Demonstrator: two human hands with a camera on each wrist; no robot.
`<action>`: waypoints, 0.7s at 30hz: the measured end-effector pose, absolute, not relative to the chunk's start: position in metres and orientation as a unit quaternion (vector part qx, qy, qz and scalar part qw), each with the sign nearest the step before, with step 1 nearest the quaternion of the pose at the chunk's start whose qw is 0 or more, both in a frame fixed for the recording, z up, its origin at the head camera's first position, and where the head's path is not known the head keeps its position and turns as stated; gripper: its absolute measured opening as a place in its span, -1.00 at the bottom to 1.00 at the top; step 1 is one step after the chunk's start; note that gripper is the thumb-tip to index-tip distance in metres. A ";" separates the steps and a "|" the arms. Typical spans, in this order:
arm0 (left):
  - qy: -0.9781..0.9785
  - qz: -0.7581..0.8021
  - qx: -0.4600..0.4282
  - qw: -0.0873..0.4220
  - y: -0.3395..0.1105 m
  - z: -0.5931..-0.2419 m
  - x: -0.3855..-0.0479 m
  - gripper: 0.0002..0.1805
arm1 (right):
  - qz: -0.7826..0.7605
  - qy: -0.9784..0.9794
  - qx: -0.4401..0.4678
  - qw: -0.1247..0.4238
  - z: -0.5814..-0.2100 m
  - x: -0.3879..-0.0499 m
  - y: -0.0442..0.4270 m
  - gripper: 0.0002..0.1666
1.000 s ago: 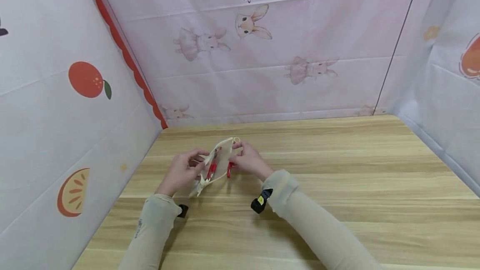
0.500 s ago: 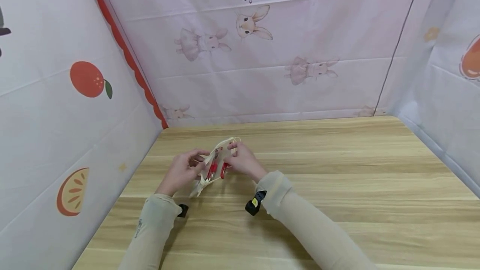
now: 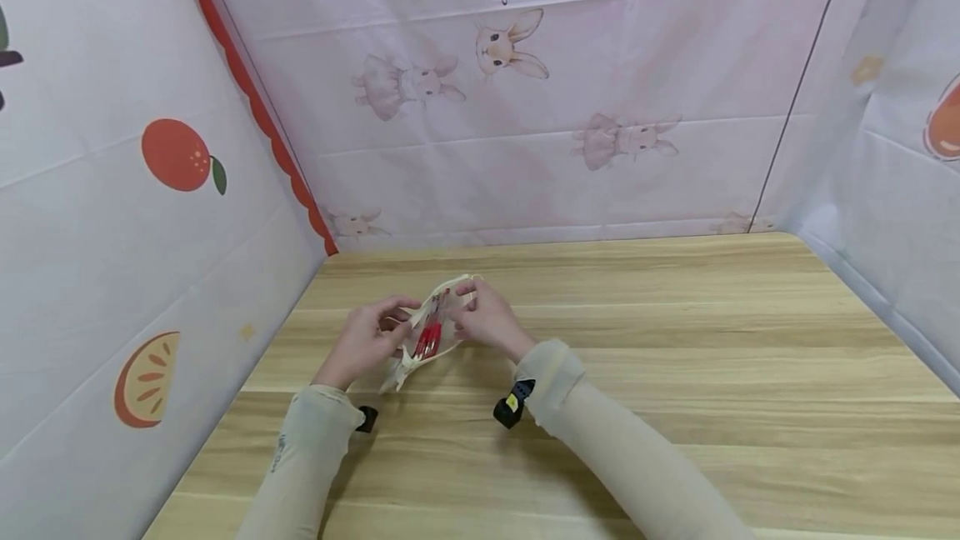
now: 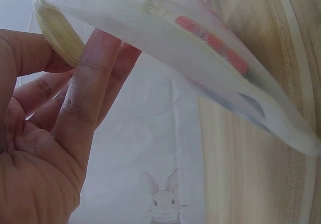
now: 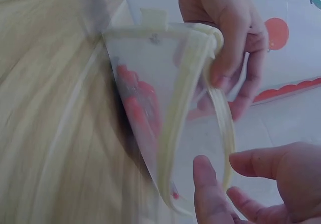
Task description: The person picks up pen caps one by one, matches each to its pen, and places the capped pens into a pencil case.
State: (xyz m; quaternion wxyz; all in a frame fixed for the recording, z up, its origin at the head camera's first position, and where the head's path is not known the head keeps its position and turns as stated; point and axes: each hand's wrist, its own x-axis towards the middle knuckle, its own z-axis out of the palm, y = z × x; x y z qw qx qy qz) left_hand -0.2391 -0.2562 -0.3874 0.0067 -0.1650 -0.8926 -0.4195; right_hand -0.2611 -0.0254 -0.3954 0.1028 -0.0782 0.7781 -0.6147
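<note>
A translucent mesh zipper pouch (image 3: pixel 455 343) with cream zipper edging is held up over the table, its mouth gaping. Several red pens (image 3: pixel 429 340) lie inside it; through the mesh they look blurred in the right wrist view. My left hand (image 3: pixel 365 342) pinches the zippered edge (image 4: pixel 60 35) of the pouch near one end, thumb on one side and fingers on the other. At the far end of the mouth is my right hand (image 3: pixel 487 319). Its thumb and fingers (image 5: pixel 204 176) are spread apart at the opening, with nothing between them.
A wood-grain table (image 3: pixel 675 390) lies below both hands. Printed cloth walls stand at the back (image 3: pixel 555 190), left (image 3: pixel 247 273) and right (image 3: pixel 885 232). A black camera (image 3: pixel 510 412) is strapped to the right wrist, and another (image 3: pixel 367 418) to the left.
My right hand has moved left to the pouch's mouth and let go of a red pen, which now lies inside with the others. The left hand keeps its place on the edge.
</note>
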 end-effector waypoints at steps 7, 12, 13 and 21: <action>-0.889 -0.423 -0.172 0.004 -0.249 -0.388 -0.239 -0.63 | -0.600 0.785 -0.102 0.114 -0.392 -0.258 0.004 -0.49; -0.890 -0.420 -0.176 0.001 -0.240 -0.390 -0.238 -0.65 | -0.591 0.788 -0.128 0.118 -0.391 -0.254 0.025 -0.51; -0.892 -0.416 -0.177 0.003 -0.237 -0.391 -0.238 -0.66 | -0.589 0.788 -0.131 0.117 -0.391 -0.253 0.029 -0.51; -0.905 -0.379 -0.193 0.015 -0.215 -0.397 -0.238 -0.68 | -0.552 0.812 -0.146 0.118 -0.391 -0.245 0.070 -0.54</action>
